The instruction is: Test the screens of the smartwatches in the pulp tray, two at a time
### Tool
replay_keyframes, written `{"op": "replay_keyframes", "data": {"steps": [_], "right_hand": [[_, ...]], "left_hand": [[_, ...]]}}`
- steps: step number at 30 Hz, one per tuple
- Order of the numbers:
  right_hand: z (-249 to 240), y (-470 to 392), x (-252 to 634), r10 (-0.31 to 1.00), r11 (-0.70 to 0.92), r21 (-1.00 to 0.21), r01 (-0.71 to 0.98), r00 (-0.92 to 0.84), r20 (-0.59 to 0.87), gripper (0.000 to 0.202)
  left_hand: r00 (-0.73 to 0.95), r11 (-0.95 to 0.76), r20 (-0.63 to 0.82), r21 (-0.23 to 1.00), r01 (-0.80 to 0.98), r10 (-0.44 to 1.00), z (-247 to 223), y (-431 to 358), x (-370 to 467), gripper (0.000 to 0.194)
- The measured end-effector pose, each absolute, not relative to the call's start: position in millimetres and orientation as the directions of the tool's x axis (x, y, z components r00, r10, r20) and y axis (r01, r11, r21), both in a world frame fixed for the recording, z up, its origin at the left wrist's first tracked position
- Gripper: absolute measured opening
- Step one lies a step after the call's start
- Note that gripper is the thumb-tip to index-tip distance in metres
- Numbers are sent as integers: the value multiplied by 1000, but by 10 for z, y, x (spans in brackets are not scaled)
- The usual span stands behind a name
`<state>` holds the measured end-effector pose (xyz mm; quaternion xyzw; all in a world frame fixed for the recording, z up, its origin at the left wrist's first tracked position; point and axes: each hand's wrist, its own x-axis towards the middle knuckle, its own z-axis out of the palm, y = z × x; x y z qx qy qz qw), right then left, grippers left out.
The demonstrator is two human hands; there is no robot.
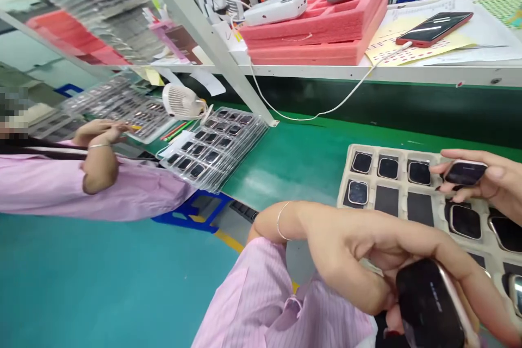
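In the lower right, my left hand (pixel 367 255) is wrapped round a dark-faced watch body (pixel 430 304) with a pinkish metal edge. My right hand (pixel 493 179), at the right edge, pinches a second watch body (pixel 465 173) between thumb and fingers, screen up, above the back row of a cream tray (pixel 346 174). Several square watch bodies, such as one at the tray's back left corner (pixel 361 162), lie in its compartments; two compartments show only dark grey bottoms. My left hand and wrist hide the tray's front part.
Stacked clear trays of watch pieces (pixel 212 147) stand left on the green table (pixel 285 168), beside a small white fan (pixel 183 102). A co-worker's pink sleeve (pixel 134 190) is at left. The shelf (pixel 326 70) holds red foam trays (pixel 305 43) and a phone (pixel 436 29); a white cable hangs down.
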<state>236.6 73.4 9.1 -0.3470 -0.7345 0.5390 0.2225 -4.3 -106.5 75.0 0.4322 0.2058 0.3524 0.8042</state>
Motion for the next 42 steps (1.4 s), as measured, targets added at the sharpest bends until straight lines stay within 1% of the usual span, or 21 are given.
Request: {"op": "replay_keyframes", "data": {"steps": [2, 3, 5, 7, 10, 13, 16, 18, 20, 23, 25, 27, 29, 31, 33, 35, 38, 42], "right_hand": [[196, 693, 2367, 718, -53, -990, 133, -684, -131, 42], [258, 656, 2372, 699, -123, -990, 70, -702, -137, 41], [391, 538, 2389, 670, -149, -989, -5, -736, -97, 38], [514, 368, 2410, 607, -186, -982, -41, -790, -82, 40], [617, 93, 2427, 495, -366, -928, -67, -858, -134, 50], [639, -96, 2445, 371, -547, -832, -93, -918, -141, 57], [668, -181, 2498, 259, -626, -780, -4, -944, -203, 58], [698, -207, 2539, 243, -636, -771, 35, -939, -242, 59], [713, -211, 2564, 264, -630, -777, 12, -937, -229, 59], [674, -123, 2547, 334, -568, -819, -85, -933, -135, 54], [600, 29, 2499, 430, -460, -872, -166, -901, -56, 48], [499, 229, 2435, 537, -320, -928, -190, -843, -12, 48], [390, 416, 2370, 631, -187, -971, -147, -775, -4, 53], [303, 536, 2321, 686, -78, -994, -80, -728, 5, 54], [256, 576, 2298, 703, 10, -1000, -23, -711, 23, 50], [250, 562, 2298, 706, 58, -998, 10, -708, 34, 47], [275, 524, 2313, 709, 87, -996, 31, -704, 39, 45], [266, 525, 2320, 686, 123, -991, 58, -726, 42, 36]], "left_hand": [[632, 368, -33, 836, -407, 775, 755, -1085, -23, 45], [624, 374, -53, 838, -397, 780, 761, -1078, -23, 40], [605, 389, -105, 848, -360, 789, 747, -1024, -42, 32], [589, 376, -113, 859, -346, 800, 678, -912, -75, 31], [574, 313, -66, 886, -342, 816, 484, -656, -96, 37], [480, 265, -104, 922, -281, 871, 294, -417, -48, 40], [378, 259, -165, 942, -215, 911, 202, -316, 14, 40], [353, 256, -178, 948, -188, 919, 187, -309, 37, 40], [333, 247, -179, 954, -173, 926, 180, -311, 45, 42], [300, 210, -151, 962, -176, 942, 151, -291, 41, 47], [273, 176, -121, 967, -186, 954, 124, -266, 34, 46], [244, 144, -97, 972, -185, 965, 103, -245, 28, 42], [217, 106, -67, 979, -174, 974, 98, -233, 25, 38], [196, 59, -26, 984, -166, 980, 110, -227, 27, 37], [191, 33, -4, 988, -152, 982, 127, -223, 31, 38], [199, 37, -8, 990, -139, 980, 139, -216, 36, 41], [213, 35, -4, 989, -142, 977, 132, -204, 39, 43], [226, 0, 37, 987, -159, 974, 97, -194, 44, 40]]}}
